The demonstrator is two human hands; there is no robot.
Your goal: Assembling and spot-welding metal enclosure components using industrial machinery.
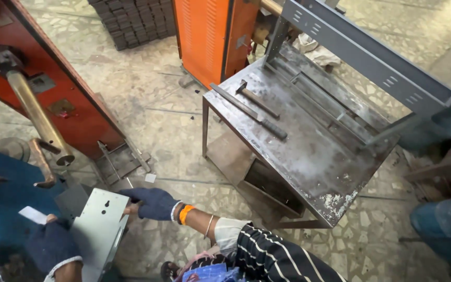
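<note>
I hold a grey bent sheet-metal panel [99, 224] with small holes, low at the left of the view. My left hand [53, 246], in a dark blue glove, grips the panel's lower left edge. My right hand [152, 203], also gloved and with an orange band at the wrist, holds the panel's upper right edge. The panel sits just below the brass-coloured arm [37, 117] of a red machine [74, 99]. A small white piece [32, 214] lies beside my left hand.
A worn steel table [314, 156] stands to the right with a hammer [256, 98], a long flat bar [249, 111] and a grey metal frame [371, 57] on it. An orange cabinet [204, 36] and stacked dark parts [134, 21] stand behind. Another person's leg [444, 224] is at the right.
</note>
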